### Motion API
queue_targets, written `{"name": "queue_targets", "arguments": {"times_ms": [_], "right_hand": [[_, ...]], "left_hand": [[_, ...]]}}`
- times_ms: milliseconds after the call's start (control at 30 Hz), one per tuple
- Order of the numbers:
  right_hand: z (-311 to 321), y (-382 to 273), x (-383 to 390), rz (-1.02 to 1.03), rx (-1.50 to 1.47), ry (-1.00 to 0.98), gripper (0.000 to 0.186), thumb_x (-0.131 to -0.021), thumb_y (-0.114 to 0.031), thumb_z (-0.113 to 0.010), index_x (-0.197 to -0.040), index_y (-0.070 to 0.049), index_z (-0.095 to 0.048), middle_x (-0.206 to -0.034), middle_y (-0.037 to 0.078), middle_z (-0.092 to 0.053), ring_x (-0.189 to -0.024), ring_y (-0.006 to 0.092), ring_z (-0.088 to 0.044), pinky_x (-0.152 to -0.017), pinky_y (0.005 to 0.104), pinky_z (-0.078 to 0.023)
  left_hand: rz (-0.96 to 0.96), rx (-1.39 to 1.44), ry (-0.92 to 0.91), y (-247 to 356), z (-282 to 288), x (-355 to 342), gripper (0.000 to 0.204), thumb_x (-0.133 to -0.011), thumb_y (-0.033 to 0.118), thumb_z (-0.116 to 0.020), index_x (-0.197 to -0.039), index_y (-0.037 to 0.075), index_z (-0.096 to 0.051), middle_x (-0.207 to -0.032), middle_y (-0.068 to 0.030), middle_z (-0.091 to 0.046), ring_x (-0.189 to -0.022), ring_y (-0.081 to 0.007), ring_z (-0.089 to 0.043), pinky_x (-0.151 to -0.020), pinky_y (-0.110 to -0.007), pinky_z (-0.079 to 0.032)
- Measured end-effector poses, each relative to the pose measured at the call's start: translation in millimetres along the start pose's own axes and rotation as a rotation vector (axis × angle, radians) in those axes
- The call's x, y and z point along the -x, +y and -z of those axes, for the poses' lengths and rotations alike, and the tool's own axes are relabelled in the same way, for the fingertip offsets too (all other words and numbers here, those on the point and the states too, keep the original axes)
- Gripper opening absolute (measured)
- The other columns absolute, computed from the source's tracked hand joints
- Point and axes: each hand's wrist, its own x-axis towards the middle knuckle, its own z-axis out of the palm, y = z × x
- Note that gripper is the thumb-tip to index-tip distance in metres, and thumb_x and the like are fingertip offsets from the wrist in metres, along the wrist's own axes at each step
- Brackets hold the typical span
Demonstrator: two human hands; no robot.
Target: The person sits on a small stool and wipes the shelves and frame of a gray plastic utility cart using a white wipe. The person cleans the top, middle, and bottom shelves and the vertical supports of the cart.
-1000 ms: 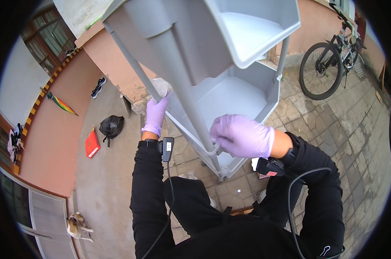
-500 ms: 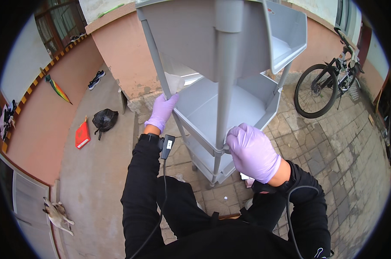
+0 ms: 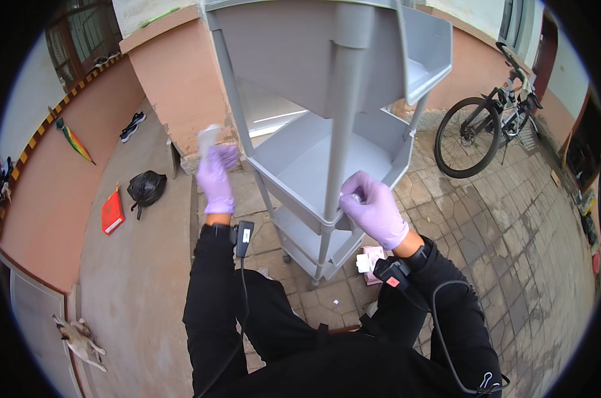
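A grey tiered storage cart [image 3: 294, 156] with tray shelves and round posts stands in front of me. My left hand [image 3: 215, 179], in a lilac glove, is off the cart, left of its left post. It grips a thin white wipe [image 3: 209, 138] that sticks up past the fingers; both are smeared by motion. My right hand [image 3: 376, 209], gloved alike, is closed beside the near post, at the front corner of the middle tray. A bit of whitish material shows between its fingers, too little to name. Whether this hand touches the post is hard to tell.
On the paving behind my right wrist lies a pink packet [image 3: 372, 264]. A black plastic bag [image 3: 146, 189] and a red box-like thing [image 3: 112, 212] lie at left; a cat [image 3: 81, 339] lies nearer. A bicycle [image 3: 473, 136] leans at right. Cables run along both my sleeves.
My left hand has let go of the cart's left post and moved left with the wipe. My right hand has shifted slightly up, its fingers turned more into view.
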Motion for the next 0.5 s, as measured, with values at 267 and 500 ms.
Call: {"name": "queue_targets", "arguments": {"times_ms": [267,500], "right_hand": [[-27.3,-14.4,38.1,0.853,0.42,0.094,0.026,-0.073,0.005,-0.069,-0.097,-0.003,-0.063,-0.102,0.008,-0.067,-0.082,0.0226,-0.06,-0.074,0.033,-0.05],[-26.2,13.1,37.2,0.815,0.56,0.048,0.04,-0.061,0.005,-0.064,-0.1,-0.002,-0.064,-0.1,0.008,-0.066,-0.087,0.0268,-0.06,-0.073,0.0382,-0.05]], "left_hand": [[-0.341,-0.157,-0.257,48.7,-43.6,92.8,0.027,-0.102,0.02,-0.048,-0.108,-0.001,-0.065,-0.093,-0.0112,-0.07,-0.084,-0.0196,-0.066,-0.077,-0.032,-0.052],[-0.311,-0.367,-0.406,33.5,-57.1,104.1,0.034,-0.098,0.031,-0.053,-0.089,0.0,-0.064,-0.074,-0.0074,-0.067,-0.096,-0.0333,-0.057,-0.102,-0.045,-0.034]]}}
